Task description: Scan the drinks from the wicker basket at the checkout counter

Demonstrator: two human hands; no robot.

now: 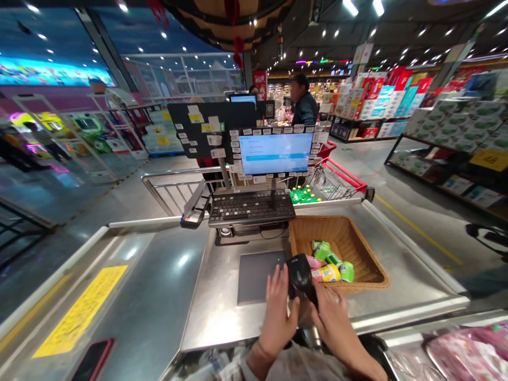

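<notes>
My right hand [333, 317] is wrapped round the grip of a black handheld barcode scanner [300, 272], held upright over the steel checkout counter [214, 312]. My left hand [278, 309] lies against the scanner's left side with its fingers stretched out and nothing in them. The scanner's head sits just left of a wicker basket [357, 241] holding several small green, pink and yellow packets [329, 262]. A dark flat scanner plate [256, 275] is set into the counter right in front of my left hand.
A black keyboard [252, 206] and a lit monitor [275, 152] stand behind the plate. A red shopping cart [333, 177] with green items waits beyond. A person [304, 103] stands further back. A red phone [93, 360] lies at the near left. Bagged goods [468, 349] sit at the right.
</notes>
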